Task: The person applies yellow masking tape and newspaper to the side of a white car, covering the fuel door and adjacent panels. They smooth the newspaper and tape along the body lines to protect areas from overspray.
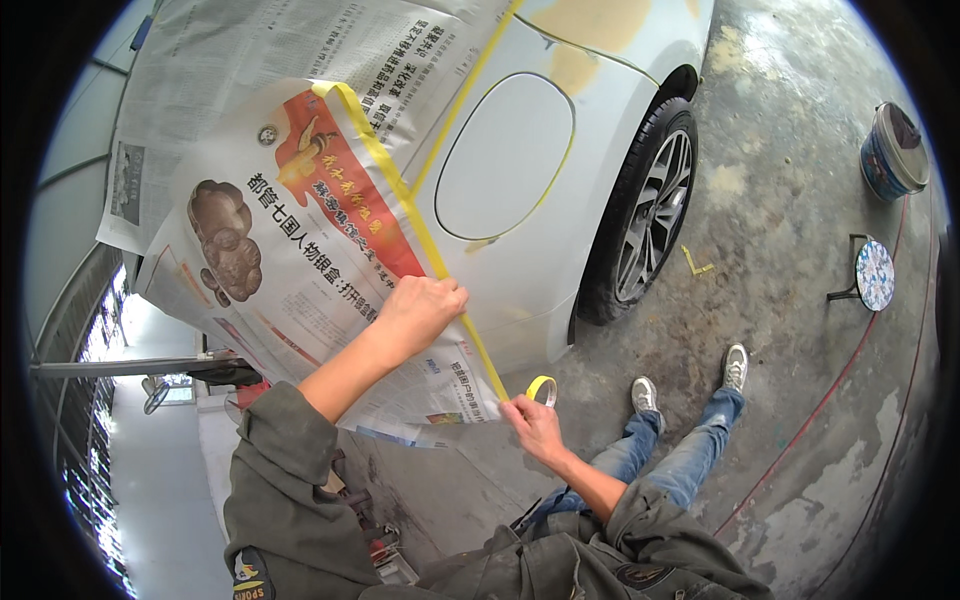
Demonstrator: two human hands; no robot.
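Observation:
A newspaper sheet [300, 217] with yellow masking tape [382, 161] along its edge hangs before me, against the side of a white car [517, 292]. My left hand [426, 311] grips the taped edge near its middle. At the sheet's lower corner, my right hand [536, 427] pinches the end of the edge. Just beside that hand is a roll of yellow tape [543, 390]; whether the fingers also hold it is unclear. Other newspaper [277, 45] covers the car's upper part, its border taped in yellow. An oval fuel flap [506, 157] lies to the right of the sheet.
The car's wheel [652, 210] stands on the concrete floor [780, 300]. Tan filler patches [596, 26] mark the bodywork. Farther right are a bucket [892, 154], a small round stool [874, 276] and a red hose [810, 420]. A tape scrap [696, 261] lies near the wheel.

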